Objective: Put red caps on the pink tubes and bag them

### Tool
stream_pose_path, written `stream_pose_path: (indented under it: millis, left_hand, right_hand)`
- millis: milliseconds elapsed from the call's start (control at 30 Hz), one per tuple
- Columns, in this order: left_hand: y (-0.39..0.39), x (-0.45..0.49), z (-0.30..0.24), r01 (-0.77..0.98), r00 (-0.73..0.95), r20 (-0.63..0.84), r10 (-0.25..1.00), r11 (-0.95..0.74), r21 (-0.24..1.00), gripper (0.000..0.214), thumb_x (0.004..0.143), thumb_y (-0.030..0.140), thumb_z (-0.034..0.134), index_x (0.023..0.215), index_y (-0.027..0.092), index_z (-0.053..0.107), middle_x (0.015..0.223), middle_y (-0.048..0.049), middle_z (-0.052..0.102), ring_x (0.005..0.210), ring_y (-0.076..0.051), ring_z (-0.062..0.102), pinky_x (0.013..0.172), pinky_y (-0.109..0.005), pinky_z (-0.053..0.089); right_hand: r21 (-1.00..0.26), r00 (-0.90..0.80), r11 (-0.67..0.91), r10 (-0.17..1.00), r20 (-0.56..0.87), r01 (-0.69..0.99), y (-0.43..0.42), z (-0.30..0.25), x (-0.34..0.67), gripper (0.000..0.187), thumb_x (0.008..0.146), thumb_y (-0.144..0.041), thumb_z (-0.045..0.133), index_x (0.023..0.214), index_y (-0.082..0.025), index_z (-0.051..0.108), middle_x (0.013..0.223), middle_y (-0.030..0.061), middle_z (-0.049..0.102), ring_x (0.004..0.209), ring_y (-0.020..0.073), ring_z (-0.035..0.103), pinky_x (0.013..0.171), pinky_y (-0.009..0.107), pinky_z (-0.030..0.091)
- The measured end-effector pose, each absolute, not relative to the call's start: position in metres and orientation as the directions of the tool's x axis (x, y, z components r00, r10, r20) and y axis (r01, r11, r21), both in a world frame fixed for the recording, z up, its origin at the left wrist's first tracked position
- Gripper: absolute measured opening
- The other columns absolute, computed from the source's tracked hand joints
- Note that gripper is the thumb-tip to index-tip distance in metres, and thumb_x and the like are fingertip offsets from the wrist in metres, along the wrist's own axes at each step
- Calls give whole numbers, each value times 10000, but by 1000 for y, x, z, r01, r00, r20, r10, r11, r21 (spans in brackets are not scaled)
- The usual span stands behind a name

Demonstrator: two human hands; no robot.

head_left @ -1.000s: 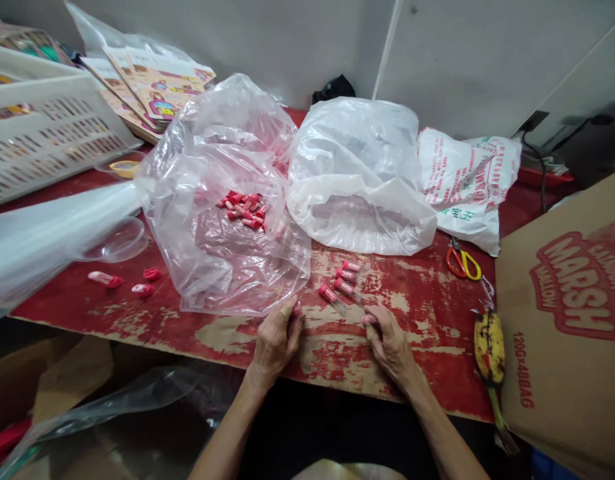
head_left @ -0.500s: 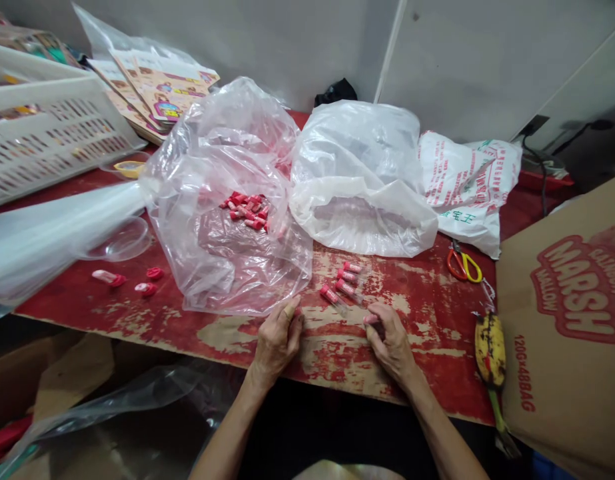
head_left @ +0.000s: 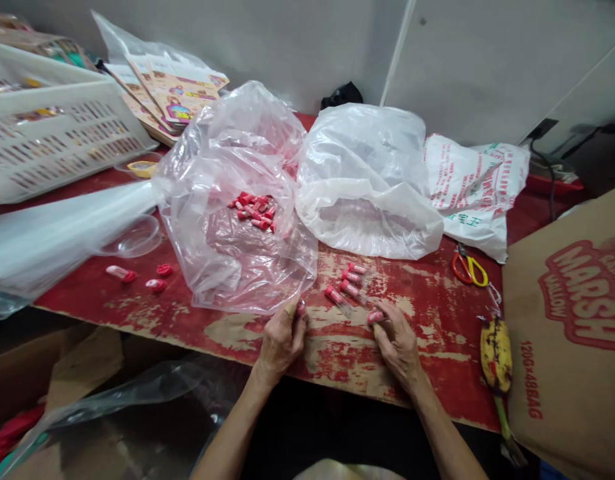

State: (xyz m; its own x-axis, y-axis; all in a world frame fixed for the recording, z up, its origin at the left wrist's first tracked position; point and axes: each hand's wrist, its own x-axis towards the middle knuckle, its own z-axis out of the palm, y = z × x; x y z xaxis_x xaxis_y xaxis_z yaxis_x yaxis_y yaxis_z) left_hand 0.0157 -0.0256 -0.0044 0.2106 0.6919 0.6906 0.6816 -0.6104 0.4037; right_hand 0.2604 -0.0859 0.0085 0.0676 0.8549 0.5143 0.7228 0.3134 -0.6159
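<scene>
My right hand [head_left: 398,339] is closed, pinching a small red-capped tube [head_left: 374,317] between thumb and fingers above the table. Closed too, my left hand [head_left: 282,335] has a small red piece [head_left: 300,307] at its fingertips, mostly covered, so its kind is unclear. Several clear tubes with red caps [head_left: 350,288] lie between and beyond my hands. A crumpled clear plastic bag [head_left: 222,267] spreads just past my left hand, with a pile of red-capped tubes [head_left: 257,210] in it. Further left, one tube [head_left: 121,273] and two red caps [head_left: 162,270] rest on the table.
A white bag [head_left: 367,153] and a printed sack [head_left: 480,187] stand at the back. Scissors [head_left: 470,268], a spotted banana [head_left: 496,353] and a cardboard box [head_left: 562,320] are on the right. At left are a white basket [head_left: 62,133] and a plastic roll [head_left: 77,220].
The red-capped tube in my right hand shows more fully, and a red piece shows at my left fingertips. The view has shifted slightly left, so things appear further right.
</scene>
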Motion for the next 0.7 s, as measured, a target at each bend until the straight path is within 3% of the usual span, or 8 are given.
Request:
stream_pose_path:
  millis: [167, 300, 467, 700]
  left_hand:
    - [-26, 15, -2, 667, 234, 694, 681, -631, 396, 500, 846, 124, 525, 1332, 179, 416, 1032, -105, 679, 905, -204, 672, 789, -294, 550]
    - [-26, 16, 0, 659, 227, 698, 680, -634, 403, 496, 845, 121, 522, 1327, 179, 419, 1017, -100, 680, 909, -205, 672, 797, -300, 551]
    - [-26, 16, 0, 672, 207, 703, 680, -621, 403, 481, 845, 115, 509, 1315, 168, 423, 1075, -124, 652, 1010, -224, 639, 847, -331, 542]
    - [-26, 15, -3, 677, 211, 698, 685, -617, 401, 490, 847, 123, 512, 1323, 182, 416, 1053, -109, 667, 980, -215, 651, 846, -324, 538]
  right_hand:
    - [-590, -23, 362, 864, 503, 722, -82, 9, 258, 420, 874, -131, 468, 1274, -253, 496, 1135, 84, 607, 1078, 208, 582, 915, 399, 500]
    - [-651, 110, 268, 872, 478, 710, -86, 4, 259, 409, 875, -167, 487, 1277, -244, 478, 1067, 71, 636, 1013, 206, 611, 899, 407, 503]
    - [-673, 129, 200, 905, 405, 712, -90, 3, 256, 374, 867, -183, 483, 1236, -245, 495, 1099, 72, 633, 981, 202, 612, 860, 398, 511]
    - [-630, 121, 207, 891, 437, 749, -90, 4, 252, 435, 873, -166, 463, 1300, -249, 441, 1132, 81, 615, 1017, 220, 584, 883, 438, 482]
